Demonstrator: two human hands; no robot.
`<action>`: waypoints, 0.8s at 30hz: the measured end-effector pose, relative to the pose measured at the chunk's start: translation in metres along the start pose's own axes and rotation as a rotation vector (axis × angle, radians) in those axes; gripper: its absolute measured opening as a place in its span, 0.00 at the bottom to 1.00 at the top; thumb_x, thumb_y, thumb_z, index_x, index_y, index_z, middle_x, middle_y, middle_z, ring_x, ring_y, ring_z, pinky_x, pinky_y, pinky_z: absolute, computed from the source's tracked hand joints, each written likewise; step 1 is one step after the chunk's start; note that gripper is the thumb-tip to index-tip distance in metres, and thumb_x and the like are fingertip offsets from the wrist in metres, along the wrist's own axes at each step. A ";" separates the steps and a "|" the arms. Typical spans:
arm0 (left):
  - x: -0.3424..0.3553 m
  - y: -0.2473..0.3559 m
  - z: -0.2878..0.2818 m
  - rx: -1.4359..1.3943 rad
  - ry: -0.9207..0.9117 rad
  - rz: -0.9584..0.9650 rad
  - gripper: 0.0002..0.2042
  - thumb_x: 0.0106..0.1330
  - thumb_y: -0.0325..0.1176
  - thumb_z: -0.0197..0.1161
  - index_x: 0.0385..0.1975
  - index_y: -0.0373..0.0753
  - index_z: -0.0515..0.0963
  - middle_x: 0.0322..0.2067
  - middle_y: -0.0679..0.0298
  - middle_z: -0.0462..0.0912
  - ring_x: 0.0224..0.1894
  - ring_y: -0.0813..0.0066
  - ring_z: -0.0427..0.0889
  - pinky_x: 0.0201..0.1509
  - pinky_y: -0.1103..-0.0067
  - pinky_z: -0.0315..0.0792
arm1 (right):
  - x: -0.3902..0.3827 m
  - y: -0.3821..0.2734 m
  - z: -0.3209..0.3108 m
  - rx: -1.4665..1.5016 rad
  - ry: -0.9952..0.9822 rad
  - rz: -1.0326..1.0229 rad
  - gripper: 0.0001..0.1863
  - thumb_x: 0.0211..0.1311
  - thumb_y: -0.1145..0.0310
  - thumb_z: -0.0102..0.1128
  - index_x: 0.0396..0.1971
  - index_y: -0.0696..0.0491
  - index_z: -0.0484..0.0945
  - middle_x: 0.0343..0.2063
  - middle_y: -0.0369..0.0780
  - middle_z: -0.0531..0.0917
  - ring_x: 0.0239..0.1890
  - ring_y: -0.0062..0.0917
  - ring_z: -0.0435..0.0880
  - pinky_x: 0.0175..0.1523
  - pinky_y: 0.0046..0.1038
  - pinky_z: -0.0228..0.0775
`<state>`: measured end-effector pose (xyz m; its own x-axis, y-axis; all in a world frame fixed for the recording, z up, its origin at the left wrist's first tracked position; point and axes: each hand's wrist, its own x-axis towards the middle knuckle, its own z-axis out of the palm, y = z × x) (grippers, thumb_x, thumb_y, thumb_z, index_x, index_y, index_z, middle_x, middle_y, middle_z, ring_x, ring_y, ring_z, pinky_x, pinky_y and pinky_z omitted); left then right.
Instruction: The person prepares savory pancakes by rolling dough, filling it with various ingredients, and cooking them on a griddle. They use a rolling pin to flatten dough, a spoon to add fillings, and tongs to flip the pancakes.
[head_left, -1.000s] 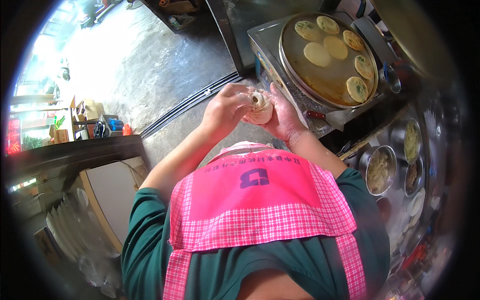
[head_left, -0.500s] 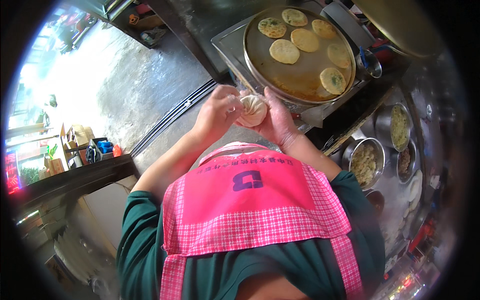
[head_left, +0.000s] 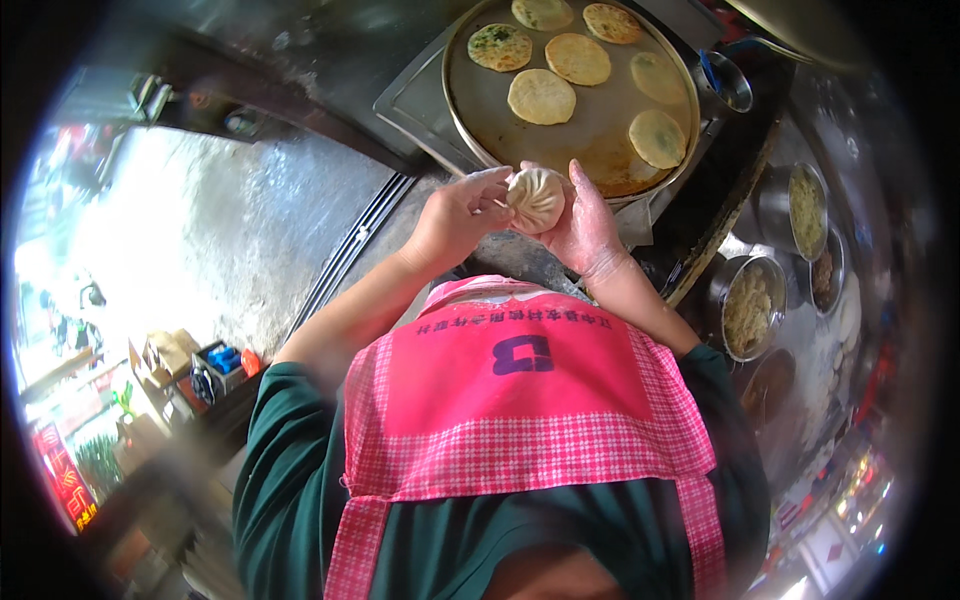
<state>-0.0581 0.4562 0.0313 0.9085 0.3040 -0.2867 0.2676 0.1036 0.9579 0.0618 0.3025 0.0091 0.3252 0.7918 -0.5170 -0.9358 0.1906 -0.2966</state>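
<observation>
A pleated, filled dough bun (head_left: 537,200) lies in my right hand (head_left: 590,232), just below the near edge of the griddle. The right palm cups it from underneath, with one finger pointing up along its side. On the other side, my left hand (head_left: 455,222) has its fingers curled in against the bun's left edge. The gathered pleats face upward and their centre looks closed. Flour whitens the right hand and wrist.
A round griddle (head_left: 620,130) ahead carries several browned flatbreads, one a pale flatbread (head_left: 541,97). A metal cup (head_left: 733,88) stands at its right. Steel bowls of filling, including a pale chopped filling (head_left: 748,312), sit farther right. A wet floor (head_left: 270,200) lies left.
The view has shifted, so the griddle sits higher and more to the left. My left fingers have come off the bun's top to its left side, showing the pleats.
</observation>
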 end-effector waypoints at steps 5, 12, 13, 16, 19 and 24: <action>0.045 0.006 -0.057 0.590 -0.138 0.385 0.14 0.56 0.26 0.64 0.43 0.39 0.81 0.35 0.53 0.84 0.38 0.57 0.85 0.44 0.70 0.78 | 0.038 0.004 0.020 -0.021 -0.020 -0.042 0.34 0.75 0.44 0.38 0.63 0.59 0.66 0.56 0.46 0.75 0.58 0.37 0.76 0.63 0.45 0.69; 0.097 -0.001 -0.087 -0.102 -0.307 -0.073 0.07 0.68 0.28 0.62 0.39 0.29 0.79 0.31 0.61 0.83 0.34 0.80 0.84 0.36 0.79 0.78 | 0.069 0.000 0.037 0.022 0.030 -0.226 0.33 0.74 0.44 0.39 0.62 0.59 0.67 0.56 0.47 0.77 0.59 0.37 0.76 0.65 0.47 0.67; 0.104 -0.004 -0.086 -0.013 -0.329 -0.061 0.07 0.67 0.28 0.63 0.38 0.30 0.80 0.31 0.61 0.83 0.34 0.80 0.84 0.36 0.78 0.78 | 0.072 0.001 0.033 0.053 0.017 -0.219 0.33 0.74 0.44 0.40 0.62 0.59 0.67 0.56 0.47 0.77 0.59 0.37 0.76 0.65 0.46 0.67; 0.130 -0.014 -0.077 0.270 -0.347 0.120 0.08 0.61 0.31 0.67 0.34 0.33 0.82 0.31 0.59 0.82 0.33 0.70 0.84 0.38 0.73 0.77 | 0.083 0.002 0.012 0.050 0.065 -0.234 0.24 0.72 0.61 0.51 0.62 0.57 0.67 0.54 0.46 0.78 0.58 0.37 0.77 0.64 0.45 0.69; 0.158 -0.029 -0.059 0.531 -0.397 0.238 0.13 0.57 0.35 0.67 0.38 0.35 0.81 0.38 0.54 0.80 0.43 0.53 0.80 0.48 0.68 0.75 | 0.091 -0.008 -0.020 -0.077 0.314 -0.234 0.21 0.69 0.72 0.54 0.61 0.56 0.68 0.52 0.45 0.79 0.56 0.36 0.79 0.62 0.45 0.72; 0.212 -0.064 -0.022 0.970 -0.271 0.405 0.29 0.63 0.43 0.64 0.62 0.35 0.68 0.63 0.49 0.66 0.67 0.51 0.63 0.69 0.65 0.61 | 0.086 -0.049 -0.081 -0.044 0.442 -0.348 0.18 0.68 0.74 0.53 0.57 0.55 0.70 0.51 0.44 0.79 0.52 0.38 0.82 0.60 0.48 0.74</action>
<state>0.1102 0.5344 -0.0910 0.9953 -0.0842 -0.0486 -0.0364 -0.7862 0.6170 0.1469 0.3143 -0.0854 0.6489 0.3659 -0.6671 -0.7595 0.3650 -0.5385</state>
